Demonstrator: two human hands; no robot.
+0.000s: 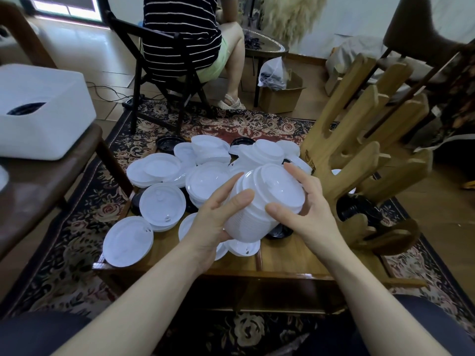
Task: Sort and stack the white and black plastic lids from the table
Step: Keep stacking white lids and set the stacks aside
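Held above the wooden surface [282,255]: a tilted stack of white lids [259,206], cradled between left hand [218,217] and right hand [305,214], fingers curled round its sides. Probably light, thin, slippery; best gripped by the rims. Beyond, loose white lids [164,204] and black lids [168,143] still unsorted.

Loose lids [162,204] lie heaped on the low table [282,263], which stands on a rug [77,227]. A nested lid stack [259,209] is above the table's middle, between left hand [218,222] and right hand [305,214]. A wooden rack [359,160] stands at the table's right; a chair [164,80] is behind.
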